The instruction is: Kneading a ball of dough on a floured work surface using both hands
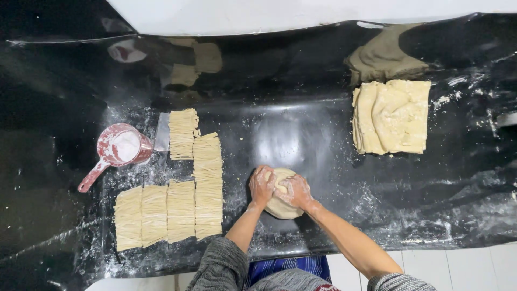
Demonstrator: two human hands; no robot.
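Black, flour-dusted worktop [323, 134]: both forearms extend forward; left hand [262, 186] and right hand [295, 191] press palms down on a dough ball [282, 207] at centre, fingers curled over its top. Cut noodle bundles [183, 199] lie left.

- Dough ball [281, 203]: top part hidden under left hand [262, 186] and right hand [295, 190]; only lower edge and a strip btwn hands show.
- Both forearms: cut off by bottom edge past grey sleeves [223, 267].
- Blue striped cloth [285, 267]: partly hidden, cut by bottom edge.
- Metal blade [162, 132]: partly behind red scoop [119, 148] and cut noodle bundles [183, 133]; handle can't be made out.
- Folded dough sheet [391, 116]: layer count too fine to tell.
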